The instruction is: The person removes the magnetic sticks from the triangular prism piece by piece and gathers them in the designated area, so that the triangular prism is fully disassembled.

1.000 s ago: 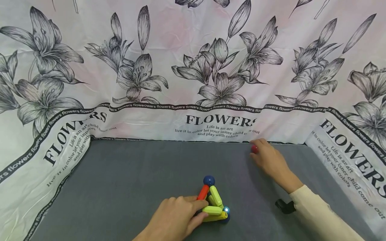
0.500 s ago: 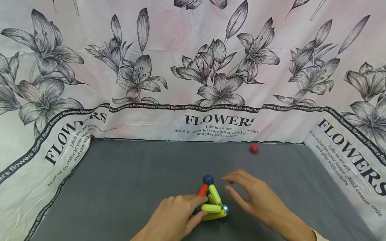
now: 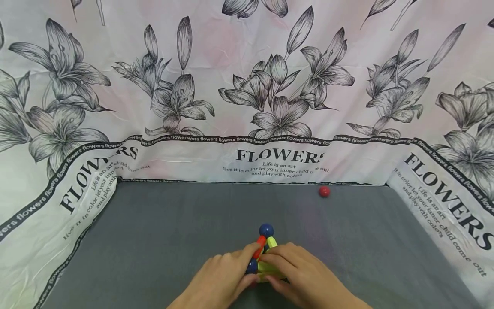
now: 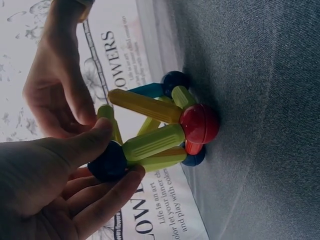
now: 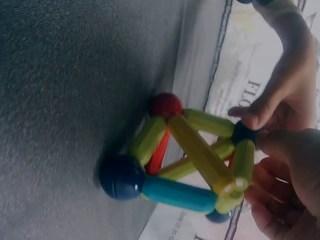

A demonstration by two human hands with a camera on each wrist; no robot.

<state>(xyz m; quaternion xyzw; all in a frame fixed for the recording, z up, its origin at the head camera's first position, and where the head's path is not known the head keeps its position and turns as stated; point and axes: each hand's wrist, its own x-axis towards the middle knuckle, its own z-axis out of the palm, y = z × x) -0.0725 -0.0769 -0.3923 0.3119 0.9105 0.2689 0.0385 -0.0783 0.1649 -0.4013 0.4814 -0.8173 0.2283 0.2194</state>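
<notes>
A structure of magnetic rods and balls (image 3: 266, 268) stands on the grey table before me. Its light green rods (image 4: 154, 141), yellow rod (image 5: 202, 152), teal rod (image 5: 179, 195) and red rods join at dark blue balls and a red ball (image 4: 199, 123). My left hand (image 3: 221, 274) pinches an upper dark blue ball (image 4: 107, 162) between thumb and fingers. From the other side my right hand (image 3: 308, 274) pinches a short light green rod (image 5: 243, 161) close to that ball. In the head view my right fingers hide the structure's right corner.
A loose red ball (image 3: 324, 192) lies at the table's far edge, right of centre. Flower-printed cloth (image 3: 185, 161) hangs behind the table (image 3: 166, 231) and borders its left and right sides.
My right hand has left the loose red ball at the back, come toward me, and closed on the structure. My left hand keeps its hold at nearly the same place.
</notes>
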